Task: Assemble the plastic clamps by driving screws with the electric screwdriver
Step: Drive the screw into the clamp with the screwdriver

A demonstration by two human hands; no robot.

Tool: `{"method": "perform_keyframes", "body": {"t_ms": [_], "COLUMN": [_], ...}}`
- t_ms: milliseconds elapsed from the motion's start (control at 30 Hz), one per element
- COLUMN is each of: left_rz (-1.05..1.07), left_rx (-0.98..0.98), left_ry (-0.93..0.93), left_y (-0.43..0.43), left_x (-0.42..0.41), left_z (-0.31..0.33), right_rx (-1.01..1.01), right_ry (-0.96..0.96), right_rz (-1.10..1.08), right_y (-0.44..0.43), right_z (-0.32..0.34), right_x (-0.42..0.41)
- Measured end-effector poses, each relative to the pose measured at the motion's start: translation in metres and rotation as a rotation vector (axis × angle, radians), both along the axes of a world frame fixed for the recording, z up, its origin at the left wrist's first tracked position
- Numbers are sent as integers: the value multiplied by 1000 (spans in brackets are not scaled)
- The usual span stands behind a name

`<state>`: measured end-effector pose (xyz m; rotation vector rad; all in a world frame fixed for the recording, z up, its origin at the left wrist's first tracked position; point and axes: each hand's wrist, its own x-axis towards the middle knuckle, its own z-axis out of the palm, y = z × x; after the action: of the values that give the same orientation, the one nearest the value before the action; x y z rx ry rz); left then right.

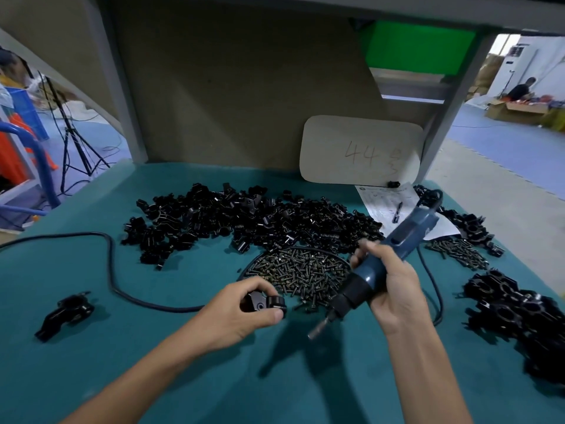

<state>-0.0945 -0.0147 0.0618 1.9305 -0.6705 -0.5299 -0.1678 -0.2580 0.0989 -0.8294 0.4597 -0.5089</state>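
Clamp [263,302] sits in the left grip [241,313], fingers curled over the top and thumb pinching its near side. It's held low at the middle of the bench [183,377]; can't tell if it rests on the mat. It's just beside the near edge of the screw pile [305,270], probably so a screw is a short reach. Right grip [394,289] is wrapped tight round the blue screwdriver [406,240], with the bit [318,328] angled down-left toward the clamp but apart from it. It looks staged for driving, and no screw is visibly seated yet. Loose clamp parts [244,221] are heaped far of the screws, feeding the left side. Stacked clamps [513,307] at near right look like the finished lot. One clamp [64,310] lies alone at near left. Cord [113,270] loops across the left of the bench, well apart from the work.
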Motion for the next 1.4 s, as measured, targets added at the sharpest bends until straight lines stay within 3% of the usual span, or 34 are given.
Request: {"method": "perform_keyframes", "body": {"t_ms": [133,300,467,600,700,800,1067,1233,1400], "left_rz": [40,61,50,51,68,75,70,75,54], "left_rx": [-113,-162,-153,4,-68,-111,-189,-206,-208], "left_ry": [162,219,117,-91,-114,-200,-445,-565,-606], "left_y": [9,4,-2,-1,-3,-5,-10,-9,-7], "left_x": [5,7,5,6,2,-1,-13,-17,-19], "left_z": [-6,-11,-13,-17,-13,-4,21,30,37], "right_rx": [-330,-717,-958,-939,-899,-738,-456,-565,-673], "right_ry": [334,688,863,710,482,288,18,-94,-111], "right_rz": [38,134,153,100,32,126,306,435,387], "right_y": [-18,-30,-40,-45,-33,-13,35,45,48], "right_z": [-31,-56,-67,-62,-45,-24,-14,-8,6], "right_x": [-14,-27,-35,-43,-50,-53,-45,-48,-50]}}
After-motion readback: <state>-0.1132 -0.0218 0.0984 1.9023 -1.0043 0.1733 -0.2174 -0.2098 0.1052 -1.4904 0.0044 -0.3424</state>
